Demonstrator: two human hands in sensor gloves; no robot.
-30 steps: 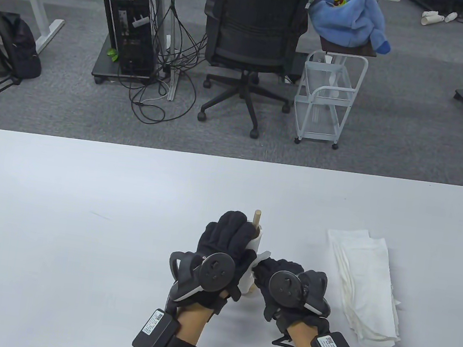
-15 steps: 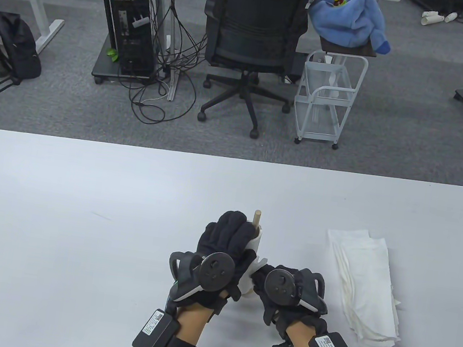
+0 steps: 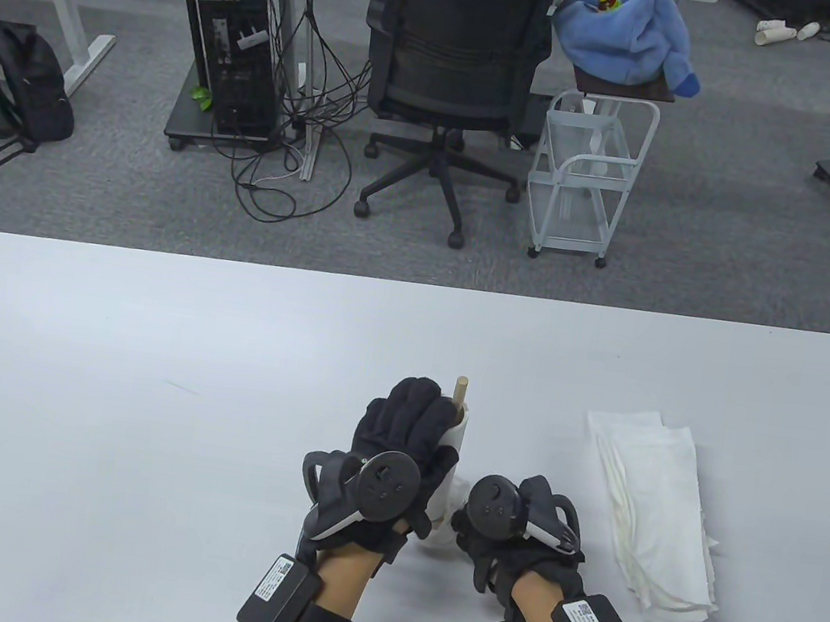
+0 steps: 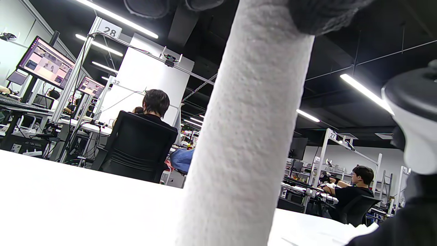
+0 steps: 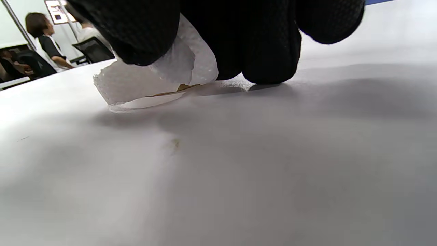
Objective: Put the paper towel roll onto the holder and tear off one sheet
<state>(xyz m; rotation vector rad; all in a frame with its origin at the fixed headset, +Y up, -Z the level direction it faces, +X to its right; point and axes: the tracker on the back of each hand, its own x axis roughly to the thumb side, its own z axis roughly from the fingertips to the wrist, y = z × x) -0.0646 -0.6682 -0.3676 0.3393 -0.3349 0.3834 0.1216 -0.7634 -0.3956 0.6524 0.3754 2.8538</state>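
Observation:
A thin white paper towel roll [image 3: 455,448] [image 4: 249,136] stands on the holder, whose wooden post [image 3: 461,389] sticks out of its top. My left hand [image 3: 404,441] is wrapped round the roll's left side, near the top. Low beside the roll's right side, my right hand [image 3: 482,521] [image 5: 218,61] pinches the loose sheet [image 5: 150,85] against the table. The sheet's free edge lies on the white table [image 5: 239,171]. The holder's base is hidden by my hands.
A pile of torn white sheets [image 3: 653,514] lies on the table to the right of my hands. Beyond the table's far edge [image 3: 419,281] stand an office chair [image 3: 454,62] and a white wire cart [image 3: 589,173].
My right hand has moved left and down with the sheet, closer to the roll's foot. The left hand has kept its hold on the roll.

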